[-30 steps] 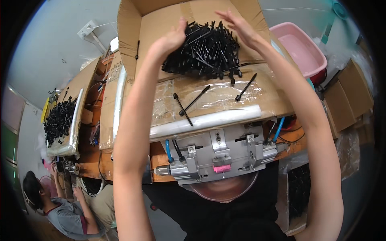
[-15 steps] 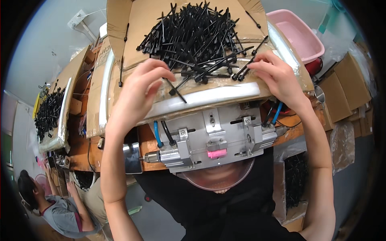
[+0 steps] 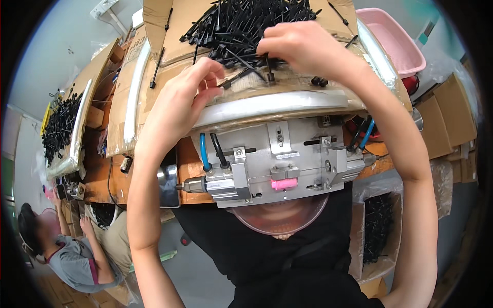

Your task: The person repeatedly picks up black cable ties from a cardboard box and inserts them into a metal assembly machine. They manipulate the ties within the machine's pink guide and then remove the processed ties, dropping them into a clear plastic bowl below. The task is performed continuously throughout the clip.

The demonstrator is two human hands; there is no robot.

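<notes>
A heap of thin black plastic sticks (image 3: 233, 28), each with a small knob at one end, lies on a cardboard tray (image 3: 177, 49). At the heap's near left edge, my left hand (image 3: 192, 87) has its fingers curled, with thumb and fingertips at the end of a black stick (image 3: 237, 77). My right hand (image 3: 303, 46) reaches over the heap's near side, its fingers drawn together. Below those fingertips a black stick (image 3: 270, 72) hangs knob down; its upper end is hidden by the fingers.
Below the tray sits a metal fixture (image 3: 308, 174) with a pink block (image 3: 284, 184) and blue and black hoses. A transparent bowl (image 3: 280, 218) is under its front edge. Pink basin (image 3: 393, 38) at right; a box of black sticks (image 3: 354, 241) lower right. Another person (image 3: 77, 262) sits left.
My right hand has moved left and away from me, from the tray's right side onto the heap. My left hand has shifted slightly farther up. The whole view has tilted a little.
</notes>
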